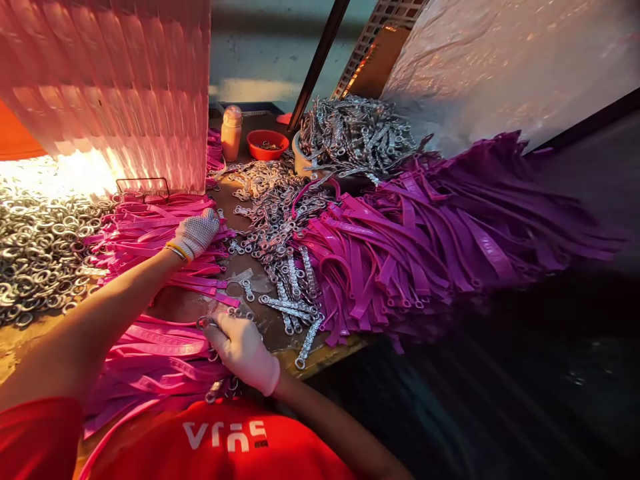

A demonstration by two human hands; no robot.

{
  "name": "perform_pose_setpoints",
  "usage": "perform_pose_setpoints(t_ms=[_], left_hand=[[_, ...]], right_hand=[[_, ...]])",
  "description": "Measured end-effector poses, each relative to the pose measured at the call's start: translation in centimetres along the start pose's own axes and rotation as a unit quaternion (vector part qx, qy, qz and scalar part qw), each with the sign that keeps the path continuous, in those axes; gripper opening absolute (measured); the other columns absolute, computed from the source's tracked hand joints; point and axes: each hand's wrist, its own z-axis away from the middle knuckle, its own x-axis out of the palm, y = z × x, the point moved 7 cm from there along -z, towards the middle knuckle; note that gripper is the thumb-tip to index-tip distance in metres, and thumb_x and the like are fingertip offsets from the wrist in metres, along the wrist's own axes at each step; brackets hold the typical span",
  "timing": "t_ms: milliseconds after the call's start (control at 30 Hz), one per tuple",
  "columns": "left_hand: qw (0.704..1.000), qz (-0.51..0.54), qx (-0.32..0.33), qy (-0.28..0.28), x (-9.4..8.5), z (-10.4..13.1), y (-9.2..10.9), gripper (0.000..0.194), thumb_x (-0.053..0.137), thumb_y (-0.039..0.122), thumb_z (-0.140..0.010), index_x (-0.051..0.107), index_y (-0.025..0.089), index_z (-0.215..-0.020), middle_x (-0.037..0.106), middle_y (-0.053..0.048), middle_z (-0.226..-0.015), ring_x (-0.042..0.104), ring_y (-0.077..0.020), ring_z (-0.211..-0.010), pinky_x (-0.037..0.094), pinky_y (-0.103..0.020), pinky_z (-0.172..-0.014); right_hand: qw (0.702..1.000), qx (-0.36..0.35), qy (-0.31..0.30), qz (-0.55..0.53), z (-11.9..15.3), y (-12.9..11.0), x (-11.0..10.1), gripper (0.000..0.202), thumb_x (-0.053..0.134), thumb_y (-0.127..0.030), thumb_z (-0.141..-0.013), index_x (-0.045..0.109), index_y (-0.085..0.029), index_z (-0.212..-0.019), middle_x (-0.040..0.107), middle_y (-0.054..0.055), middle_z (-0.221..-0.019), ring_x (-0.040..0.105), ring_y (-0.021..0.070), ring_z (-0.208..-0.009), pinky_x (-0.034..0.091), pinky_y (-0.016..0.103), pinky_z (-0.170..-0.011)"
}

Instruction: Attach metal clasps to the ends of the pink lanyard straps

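My left hand (199,235), in a dotted white glove, rests over a pile of pink straps (155,230) at the left. Its fingers look curled together, and whatever may be between them is hidden. Nearer my body, my right hand (243,350) wears a plain white glove; thumb and fingers pinch a metal ring (204,323). Below that hand lies a second pile of pink straps (160,357). Short metal chain pieces (287,307) with ringed ends are scattered on the table just right of both hands.
Loose metal rings (40,247) heap up at the far left beside a ribbed translucent panel (110,93). Magenta straps (410,247) form a large pile at the right. Behind stand a bottle (231,133), a red bowl (268,152) and a tub heaped with metal chains (357,137).
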Motion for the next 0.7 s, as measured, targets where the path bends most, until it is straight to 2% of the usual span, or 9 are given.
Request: perform_pose_setpoints(t_ms=[167,267,300,333,400,467,533,633,700], left_hand=[[0.999,-0.008,0.005,0.049,-3.2,1.5,0.6,0.028,0.048,0.021,-0.096,0.062,0.013,-0.119,0.066,-0.018,-0.109,0.066,-0.0272,-0.089,0.045,-0.037,-0.077],[0.997,0.051,0.015,0.057,-4.9,5.4,1.1,0.015,0.056,0.025,-0.092,0.062,0.015,-0.102,0.066,-0.008,-0.087,0.061,-0.0186,-0.071,0.043,-0.027,-0.063],[0.988,0.150,0.015,0.024,-4.7,7.3,1.2,0.014,0.059,0.030,-0.091,0.060,0.016,-0.094,0.062,-0.003,-0.075,0.056,-0.0148,-0.061,0.040,-0.024,-0.056],[0.964,0.265,0.001,-0.031,-4.0,9.5,1.2,0.019,0.058,0.036,-0.093,0.058,0.018,-0.091,0.057,0.001,-0.066,0.049,-0.0119,-0.051,0.036,-0.023,-0.049],[0.899,0.422,-0.065,-0.099,-2.6,14.2,0.9,0.029,0.061,0.048,-0.091,0.055,0.020,-0.087,0.047,0.006,-0.057,0.038,-0.0087,-0.041,0.028,-0.020,-0.041],[0.850,0.505,-0.115,-0.098,-1.7,18.4,0.6,0.035,0.064,0.052,-0.088,0.053,0.019,-0.084,0.046,0.006,-0.059,0.036,-0.0067,-0.042,0.028,-0.019,-0.040],[0.822,0.541,-0.151,-0.093,-0.8,21.6,0.4,0.039,0.064,0.056,-0.088,0.052,0.019,-0.082,0.045,0.007,-0.057,0.034,-0.0061,-0.041,0.026,-0.018,-0.038],[0.819,0.537,-0.180,-0.093,0.0,24.4,0.4,0.042,0.060,0.058,-0.089,0.049,0.020,-0.076,0.043,0.007,-0.054,0.032,-0.0068,-0.040,0.025,-0.019,-0.037],[0.856,0.485,-0.155,-0.091,-0.1,25.0,0.6,0.040,0.059,0.054,-0.090,0.049,0.020,-0.072,0.043,0.006,-0.054,0.034,-0.0077,-0.043,0.028,-0.020,-0.040]], right_hand=[[0.999,0.010,0.016,-0.050,0.3,-0.7,-0.5,0.022,0.048,-0.032,-0.104,0.067,-0.022,-0.106,0.069,-0.002,-0.080,0.061,0.0130,-0.071,0.041,0.023,-0.068],[0.996,-0.020,0.076,-0.044,0.3,-0.8,-1.8,0.022,0.048,-0.025,-0.102,0.068,-0.022,-0.111,0.073,0.001,-0.097,0.066,0.0149,-0.086,0.046,0.024,-0.079],[0.994,-0.039,0.094,-0.034,0.3,-1.0,-2.3,0.022,0.048,-0.024,-0.101,0.068,-0.021,-0.111,0.074,0.003,-0.102,0.066,0.0158,-0.092,0.046,0.025,-0.083],[0.993,-0.059,0.105,-0.018,0.2,-1.3,-2.6,0.022,0.048,-0.024,-0.101,0.067,-0.021,-0.111,0.074,0.004,-0.105,0.066,0.0166,-0.096,0.046,0.026,-0.086],[0.989,-0.090,0.108,0.036,0.1,-1.9,-3.0,0.024,0.046,-0.023,-0.102,0.065,-0.019,-0.114,0.073,0.007,-0.105,0.066,0.0178,-0.096,0.046,0.028,-0.087],[0.984,-0.096,0.097,0.118,0.0,-2.6,-3.0,0.026,0.045,-0.023,-0.102,0.063,-0.017,-0.120,0.072,0.008,-0.101,0.065,0.0191,-0.091,0.046,0.029,-0.083],[0.970,-0.093,0.074,0.210,0.1,-3.3,-2.5,0.026,0.044,-0.021,-0.101,0.061,-0.017,-0.122,0.071,0.007,-0.095,0.065,0.0202,-0.086,0.044,0.030,-0.079],[0.942,-0.098,0.008,0.319,0.5,-4.6,-1.2,0.025,0.045,-0.017,-0.098,0.061,-0.018,-0.117,0.068,0.007,-0.092,0.063,0.0212,-0.083,0.041,0.031,-0.072],[0.921,-0.110,-0.038,0.371,1.0,-5.1,-0.2,0.022,0.046,-0.015,-0.096,0.060,-0.016,-0.113,0.067,0.008,-0.092,0.062,0.0217,-0.082,0.038,0.031,-0.068]])
